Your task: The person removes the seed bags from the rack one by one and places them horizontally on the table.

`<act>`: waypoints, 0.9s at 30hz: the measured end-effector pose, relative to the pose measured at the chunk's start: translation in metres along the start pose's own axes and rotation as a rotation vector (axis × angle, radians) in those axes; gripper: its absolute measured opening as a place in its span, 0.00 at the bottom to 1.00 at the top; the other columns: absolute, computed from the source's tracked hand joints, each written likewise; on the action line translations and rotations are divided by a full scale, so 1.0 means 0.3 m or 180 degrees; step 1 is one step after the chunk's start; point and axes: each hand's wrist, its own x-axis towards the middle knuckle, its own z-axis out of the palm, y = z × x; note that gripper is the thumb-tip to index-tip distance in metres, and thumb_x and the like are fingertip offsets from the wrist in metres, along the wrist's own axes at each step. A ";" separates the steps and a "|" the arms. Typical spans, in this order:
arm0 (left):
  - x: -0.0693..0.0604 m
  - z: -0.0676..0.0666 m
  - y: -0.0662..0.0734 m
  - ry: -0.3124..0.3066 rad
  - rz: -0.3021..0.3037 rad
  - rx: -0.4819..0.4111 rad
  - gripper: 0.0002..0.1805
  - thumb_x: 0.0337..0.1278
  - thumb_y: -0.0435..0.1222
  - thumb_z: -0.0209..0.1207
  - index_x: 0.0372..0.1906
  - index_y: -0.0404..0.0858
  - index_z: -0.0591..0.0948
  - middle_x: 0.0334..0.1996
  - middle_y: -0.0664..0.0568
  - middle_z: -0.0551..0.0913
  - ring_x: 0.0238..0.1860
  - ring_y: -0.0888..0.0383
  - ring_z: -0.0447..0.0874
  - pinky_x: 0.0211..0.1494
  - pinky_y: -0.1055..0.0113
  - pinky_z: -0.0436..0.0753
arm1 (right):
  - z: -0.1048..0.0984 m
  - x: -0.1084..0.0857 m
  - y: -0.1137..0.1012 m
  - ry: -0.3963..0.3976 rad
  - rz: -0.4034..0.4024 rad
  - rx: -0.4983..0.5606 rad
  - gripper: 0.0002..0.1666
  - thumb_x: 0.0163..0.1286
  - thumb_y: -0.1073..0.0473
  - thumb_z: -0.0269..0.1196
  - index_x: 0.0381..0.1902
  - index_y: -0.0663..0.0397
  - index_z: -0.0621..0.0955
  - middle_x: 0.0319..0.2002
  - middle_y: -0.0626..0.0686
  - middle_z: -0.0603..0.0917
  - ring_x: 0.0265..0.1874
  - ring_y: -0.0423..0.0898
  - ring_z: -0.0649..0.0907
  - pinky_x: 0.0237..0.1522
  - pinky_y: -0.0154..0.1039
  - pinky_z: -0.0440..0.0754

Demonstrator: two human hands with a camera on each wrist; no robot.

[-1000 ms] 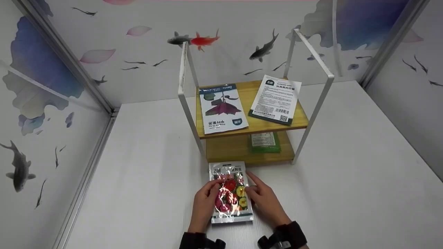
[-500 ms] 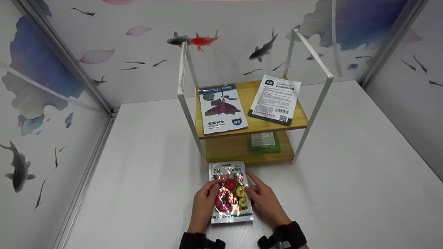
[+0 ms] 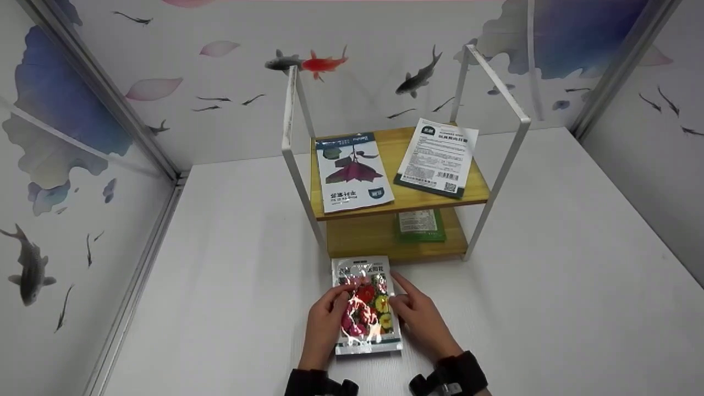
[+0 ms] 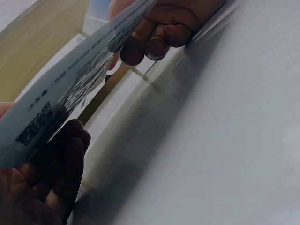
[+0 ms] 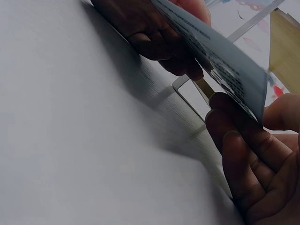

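Step in hand, as I read it: two-handed hold on the flowered seed packet [image 3: 367, 308], directly in front of the rack [image 3: 393, 154] on the person's side. Left hand [image 3: 324, 324] pinches one long edge, right hand [image 3: 423, 319] the other; thumbs on the printed face, fingers behind. Wrist views show the packet tilted, with a shadow on the white table [image 3: 231, 247] below, so it looks lifted. Its far end sits right by the rack's lower front edge; can't tell if they touch.

Rack load: purple-leaf packet [image 3: 355, 173] at upper left, white text-side packet [image 3: 438, 159] at upper right, green packet [image 3: 422, 226] on the lower shelf, right of centre.

Next move, my judgement: keep both edges pinched evenly so the film doesn't buckle; any shift toward the rack needs clearance at that front edge.

Vs the frame half a second ago: no visible change. Hands, held packet and rack contents match; only the flower-print glare differs slightly.
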 end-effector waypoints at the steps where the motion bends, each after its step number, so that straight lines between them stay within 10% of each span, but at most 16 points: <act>1: -0.005 -0.002 0.017 0.0002 -0.0010 0.0006 0.14 0.60 0.51 0.48 0.46 0.56 0.78 0.31 0.57 0.78 0.25 0.59 0.71 0.28 0.67 0.72 | -0.002 -0.004 -0.015 -0.0019 -0.0015 -0.0008 0.32 0.68 0.52 0.52 0.68 0.44 0.57 0.17 0.47 0.69 0.16 0.39 0.67 0.24 0.34 0.69; 13: 0.000 0.005 -0.006 0.0145 0.0098 0.0238 0.15 0.58 0.54 0.48 0.48 0.58 0.77 0.44 0.63 0.78 0.38 0.63 0.76 0.39 0.65 0.74 | -0.003 -0.009 -0.031 -0.0053 -0.0039 -0.0018 0.33 0.68 0.56 0.52 0.68 0.47 0.56 0.18 0.48 0.72 0.17 0.39 0.70 0.25 0.33 0.71; 27: 0.001 -0.010 -0.003 0.0497 0.0340 0.0935 0.15 0.57 0.51 0.53 0.50 0.60 0.74 0.19 0.60 0.70 0.19 0.64 0.65 0.21 0.70 0.67 | 0.002 0.011 0.023 -0.0087 0.0046 -0.0280 0.38 0.62 0.45 0.57 0.67 0.44 0.58 0.24 0.46 0.79 0.20 0.41 0.75 0.29 0.35 0.73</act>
